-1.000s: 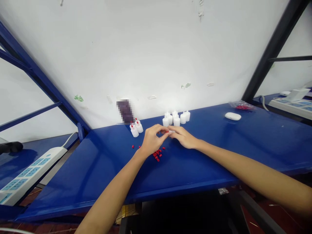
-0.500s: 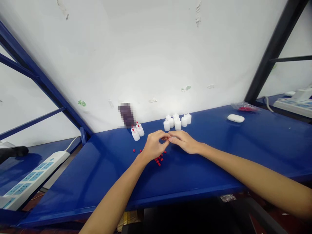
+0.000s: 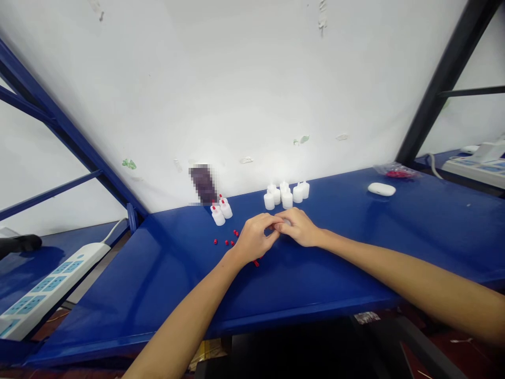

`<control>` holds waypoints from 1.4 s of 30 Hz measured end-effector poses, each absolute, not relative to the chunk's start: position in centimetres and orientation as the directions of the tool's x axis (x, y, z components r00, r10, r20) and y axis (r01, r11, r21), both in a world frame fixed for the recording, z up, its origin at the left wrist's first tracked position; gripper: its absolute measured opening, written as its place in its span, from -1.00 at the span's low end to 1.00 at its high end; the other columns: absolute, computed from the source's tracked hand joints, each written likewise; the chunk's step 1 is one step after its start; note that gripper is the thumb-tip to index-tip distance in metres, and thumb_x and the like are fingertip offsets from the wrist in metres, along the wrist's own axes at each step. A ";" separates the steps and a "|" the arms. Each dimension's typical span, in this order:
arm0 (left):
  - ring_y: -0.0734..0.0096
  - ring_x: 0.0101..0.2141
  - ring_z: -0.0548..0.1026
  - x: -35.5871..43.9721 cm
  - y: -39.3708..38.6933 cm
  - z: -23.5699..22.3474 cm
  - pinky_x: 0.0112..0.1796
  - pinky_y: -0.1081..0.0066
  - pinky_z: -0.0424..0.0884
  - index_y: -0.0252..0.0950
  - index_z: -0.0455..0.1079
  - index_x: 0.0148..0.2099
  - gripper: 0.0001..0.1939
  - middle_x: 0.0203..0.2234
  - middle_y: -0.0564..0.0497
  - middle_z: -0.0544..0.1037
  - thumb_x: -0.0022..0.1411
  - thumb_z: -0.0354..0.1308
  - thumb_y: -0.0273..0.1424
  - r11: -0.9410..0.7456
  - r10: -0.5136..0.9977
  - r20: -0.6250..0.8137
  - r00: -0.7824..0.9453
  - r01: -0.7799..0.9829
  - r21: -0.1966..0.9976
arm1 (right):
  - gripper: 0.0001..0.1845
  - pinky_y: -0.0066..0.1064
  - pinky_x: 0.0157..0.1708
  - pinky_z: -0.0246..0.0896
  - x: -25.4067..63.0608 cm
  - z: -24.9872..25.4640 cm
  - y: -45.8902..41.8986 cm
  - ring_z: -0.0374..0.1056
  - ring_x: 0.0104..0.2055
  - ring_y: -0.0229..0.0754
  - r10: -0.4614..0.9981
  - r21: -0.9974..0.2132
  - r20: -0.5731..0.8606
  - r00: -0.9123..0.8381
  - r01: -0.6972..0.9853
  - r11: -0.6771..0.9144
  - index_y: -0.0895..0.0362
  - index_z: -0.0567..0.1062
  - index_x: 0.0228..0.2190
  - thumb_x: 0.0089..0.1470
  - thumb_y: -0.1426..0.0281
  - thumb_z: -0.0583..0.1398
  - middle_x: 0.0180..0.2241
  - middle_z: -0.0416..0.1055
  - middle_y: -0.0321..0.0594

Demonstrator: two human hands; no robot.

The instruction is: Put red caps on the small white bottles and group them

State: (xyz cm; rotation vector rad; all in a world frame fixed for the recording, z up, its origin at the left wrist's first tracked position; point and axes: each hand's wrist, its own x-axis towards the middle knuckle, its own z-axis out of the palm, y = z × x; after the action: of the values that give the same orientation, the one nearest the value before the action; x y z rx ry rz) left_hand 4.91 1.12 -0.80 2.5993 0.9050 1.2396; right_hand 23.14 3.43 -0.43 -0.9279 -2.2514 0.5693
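Observation:
My left hand (image 3: 255, 236) and my right hand (image 3: 302, 229) meet fingertip to fingertip above the middle of the table. A pale bit of a small white bottle (image 3: 288, 222) shows between the right hand's curled fingers. The left fingers are pinched together against it; whatever they hold is hidden. Red caps (image 3: 226, 242) lie loose on the table around the left wrist, some covered by it. Beyond the left hand stand several white bottles with red tips (image 3: 218, 216). A group of white bottles without red tips (image 3: 287, 200) stands upright behind my right hand.
The blue table (image 3: 165, 273) meets a white wall at the back. A white oval case (image 3: 381, 189) and a clear bag of red pieces (image 3: 396, 172) lie at the right. A white power strip (image 3: 51, 284) is left of the table, past a blue metal frame (image 3: 74, 142).
Both hands have shifted slightly, and the left has moved right toward the right hand's fingers. More of the white piece in the right hand shows. The left hand now covers different red caps.

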 end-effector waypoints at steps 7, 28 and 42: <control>0.43 -0.35 0.48 4.6 1.4 -0.3 -0.25 0.41 0.39 -0.29 0.44 -0.13 -0.85 -0.34 -0.01 0.56 0.34 0.07 -0.39 -0.800 0.576 0.660 0.483 0.499 0.333 | -0.55 -0.43 -0.46 0.01 23.2 -0.8 3.9 0.21 -0.51 -0.26 0.726 -0.712 0.410 -0.552 0.304 0.633 0.15 0.44 -0.50 0.22 0.11 0.01 -0.58 0.32 -0.31; 0.07 0.07 0.30 -5.8 4.9 2.2 0.03 0.11 0.30 -0.22 0.49 -0.10 -0.78 0.04 -0.14 0.37 0.23 0.15 -0.29 -0.384 0.759 0.566 0.323 0.923 -0.013 | -0.54 -0.40 -0.45 0.03 23.5 -0.3 3.9 0.19 -0.54 -0.26 0.787 -0.770 0.341 -0.514 0.327 0.547 0.13 0.31 -0.59 0.26 0.18 -0.05 -0.62 0.25 -0.33; 0.37 -0.49 0.46 -4.1 2.1 6.2 -0.43 0.40 0.25 -0.22 0.54 -0.31 -0.84 -0.52 0.02 0.53 0.17 0.13 -0.35 -0.390 0.907 0.197 0.372 0.919 0.060 | -0.62 -0.38 -0.50 -0.04 24.0 -1.2 3.6 0.06 -0.56 -0.27 0.671 -0.712 0.635 -0.383 0.045 0.700 0.12 0.32 -0.53 -0.02 0.04 0.10 -0.60 0.20 -0.32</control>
State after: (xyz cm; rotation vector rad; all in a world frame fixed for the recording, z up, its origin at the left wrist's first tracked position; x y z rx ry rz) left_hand -4.15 2.09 6.19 2.6515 1.7661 0.3177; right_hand 24.02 3.60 -1.16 -0.5599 -1.8624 0.7479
